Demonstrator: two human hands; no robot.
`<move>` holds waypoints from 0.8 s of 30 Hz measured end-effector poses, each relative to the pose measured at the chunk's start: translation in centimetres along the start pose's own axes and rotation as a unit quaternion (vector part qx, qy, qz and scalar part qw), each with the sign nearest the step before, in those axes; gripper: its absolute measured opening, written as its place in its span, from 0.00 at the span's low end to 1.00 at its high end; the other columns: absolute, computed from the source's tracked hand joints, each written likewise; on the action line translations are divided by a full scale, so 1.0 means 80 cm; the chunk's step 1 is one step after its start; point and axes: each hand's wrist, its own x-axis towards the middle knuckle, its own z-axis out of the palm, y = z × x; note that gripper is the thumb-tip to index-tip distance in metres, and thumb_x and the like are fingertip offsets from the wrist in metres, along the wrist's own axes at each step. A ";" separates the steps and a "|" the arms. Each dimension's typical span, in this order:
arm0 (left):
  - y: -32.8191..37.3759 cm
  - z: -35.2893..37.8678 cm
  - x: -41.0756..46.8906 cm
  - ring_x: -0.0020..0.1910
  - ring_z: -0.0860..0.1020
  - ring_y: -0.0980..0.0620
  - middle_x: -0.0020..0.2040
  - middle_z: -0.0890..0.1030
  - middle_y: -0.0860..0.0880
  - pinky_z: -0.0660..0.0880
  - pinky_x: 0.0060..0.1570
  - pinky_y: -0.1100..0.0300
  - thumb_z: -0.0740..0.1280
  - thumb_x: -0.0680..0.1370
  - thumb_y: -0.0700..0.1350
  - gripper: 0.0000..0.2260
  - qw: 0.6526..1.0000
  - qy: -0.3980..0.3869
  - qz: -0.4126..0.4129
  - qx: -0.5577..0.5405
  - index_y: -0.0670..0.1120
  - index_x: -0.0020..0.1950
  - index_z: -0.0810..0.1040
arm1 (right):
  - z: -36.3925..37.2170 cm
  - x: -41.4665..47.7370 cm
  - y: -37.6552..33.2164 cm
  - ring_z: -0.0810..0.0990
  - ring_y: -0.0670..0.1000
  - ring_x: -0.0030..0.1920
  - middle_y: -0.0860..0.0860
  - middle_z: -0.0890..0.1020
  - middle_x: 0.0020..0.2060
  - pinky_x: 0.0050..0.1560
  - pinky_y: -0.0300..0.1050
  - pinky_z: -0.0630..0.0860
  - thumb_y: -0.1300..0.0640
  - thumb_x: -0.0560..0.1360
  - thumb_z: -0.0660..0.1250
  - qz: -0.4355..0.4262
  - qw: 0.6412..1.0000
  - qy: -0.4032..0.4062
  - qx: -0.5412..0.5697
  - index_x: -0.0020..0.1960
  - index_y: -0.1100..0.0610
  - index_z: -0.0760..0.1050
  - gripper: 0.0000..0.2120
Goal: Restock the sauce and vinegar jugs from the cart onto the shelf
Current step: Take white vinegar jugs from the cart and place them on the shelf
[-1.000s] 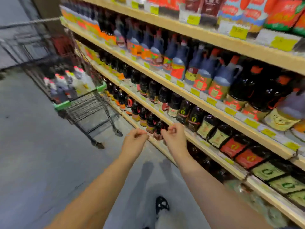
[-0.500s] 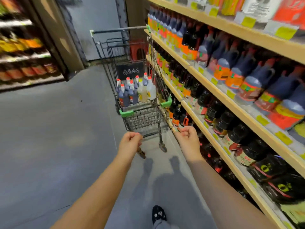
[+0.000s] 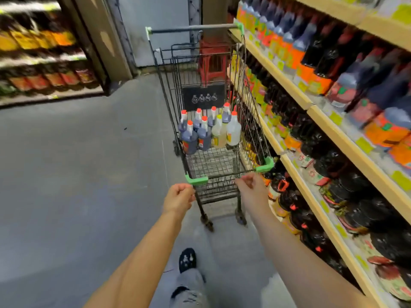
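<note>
Likely pickup step. Left hand (image 3: 179, 197) and right hand (image 3: 250, 188), curled and empty, hover beside the cart (image 3: 196, 180) rim. Next: grasp a jug (image 3: 189, 141) beyond them.

Wire cart (image 3: 196, 180) on the floor (image 3: 77, 174) — jugs (image 3: 204, 134) stand in its basket.

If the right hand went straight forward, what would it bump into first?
Most likely the near rim of the cart, the wire bar just ahead of the right hand; depth is hard to judge.
</note>
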 end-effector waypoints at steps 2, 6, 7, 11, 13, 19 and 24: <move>0.021 0.003 0.045 0.35 0.73 0.54 0.35 0.74 0.50 0.71 0.38 0.61 0.62 0.77 0.40 0.08 1.000 -0.026 0.000 0.013 0.48 0.39 0.73 | 0.019 0.032 0.000 0.71 0.45 0.34 0.47 0.73 0.33 0.33 0.30 0.67 0.61 0.72 0.69 0.013 1.000 0.006 0.000 0.40 0.52 0.70 0.09; 0.059 0.016 0.133 0.36 0.73 0.53 0.35 0.75 0.49 0.72 0.40 0.59 0.62 0.77 0.40 0.06 0.997 -0.041 -0.008 0.062 0.47 0.41 0.75 | 0.041 0.090 -0.002 0.73 0.49 0.35 0.49 0.75 0.36 0.38 0.42 0.69 0.59 0.73 0.67 0.063 0.998 0.011 0.003 0.43 0.51 0.70 0.06; 0.067 0.023 0.153 0.35 0.73 0.53 0.34 0.75 0.49 0.72 0.40 0.59 0.62 0.78 0.41 0.05 0.996 -0.049 -0.006 0.073 0.46 0.42 0.75 | 0.043 0.105 -0.004 0.73 0.49 0.36 0.49 0.75 0.37 0.38 0.43 0.69 0.59 0.73 0.67 0.071 0.997 0.017 0.008 0.44 0.51 0.71 0.06; 0.091 0.053 0.218 0.35 0.74 0.54 0.37 0.75 0.50 0.70 0.35 0.62 0.61 0.79 0.43 0.08 0.989 -0.092 -0.003 0.119 0.48 0.40 0.72 | 0.048 0.170 -0.014 0.73 0.50 0.37 0.51 0.74 0.38 0.40 0.44 0.69 0.58 0.72 0.69 0.080 0.996 0.046 0.001 0.46 0.53 0.71 0.07; 0.097 0.068 0.248 0.34 0.72 0.51 0.35 0.74 0.49 0.69 0.36 0.57 0.61 0.78 0.45 0.09 0.981 -0.122 -0.006 0.152 0.48 0.37 0.71 | 0.050 0.205 -0.015 0.74 0.51 0.40 0.53 0.75 0.39 0.44 0.46 0.71 0.58 0.72 0.70 0.088 0.994 0.058 -0.019 0.47 0.55 0.71 0.08; 0.124 0.144 0.355 0.30 0.68 0.51 0.30 0.70 0.49 0.67 0.36 0.56 0.60 0.79 0.43 0.11 0.970 -0.151 -0.062 0.179 0.47 0.36 0.69 | 0.058 0.348 -0.002 0.75 0.49 0.37 0.52 0.76 0.36 0.41 0.41 0.69 0.59 0.74 0.69 0.098 0.994 0.009 -0.037 0.50 0.57 0.70 0.08; 0.132 0.212 0.449 0.32 0.72 0.52 0.32 0.73 0.49 0.70 0.37 0.60 0.62 0.78 0.44 0.06 0.975 -0.107 -0.107 0.160 0.46 0.42 0.74 | 0.081 0.485 0.025 0.70 0.45 0.31 0.48 0.71 0.32 0.33 0.35 0.67 0.60 0.72 0.70 0.119 0.989 -0.053 -0.071 0.43 0.51 0.69 0.11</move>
